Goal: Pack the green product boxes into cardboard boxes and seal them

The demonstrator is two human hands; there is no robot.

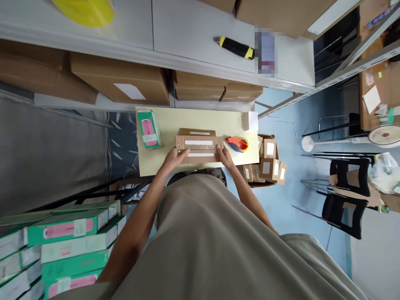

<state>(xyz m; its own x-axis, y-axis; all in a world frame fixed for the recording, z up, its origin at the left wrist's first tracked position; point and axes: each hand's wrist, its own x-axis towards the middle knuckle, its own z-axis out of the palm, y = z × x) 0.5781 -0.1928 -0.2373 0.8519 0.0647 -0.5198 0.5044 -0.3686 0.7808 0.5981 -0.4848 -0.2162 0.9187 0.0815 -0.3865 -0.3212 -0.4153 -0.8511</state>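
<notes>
A long brown cardboard box [180,143] with a white label strip lies on the pale yellow table in front of me. A second cardboard face [203,159] with its own white strip shows along its near side; I cannot tell whether it is a separate box. My left hand [175,158] grips the left end, thumb on top. At the right end, my right hand [225,156] holds on with its thumb over the edge. Another brown box [184,131] stands just behind. An orange tape dispenser [237,143] is right of my right hand.
A green-and-white carton [148,129] stands on the table's left; a white box [252,121] sits at its back right corner. Right of the table, a large carton [269,136] holds several small boxes. Green cartons [75,260] are stacked at lower left. A metal shelf [187,37] runs along the back.
</notes>
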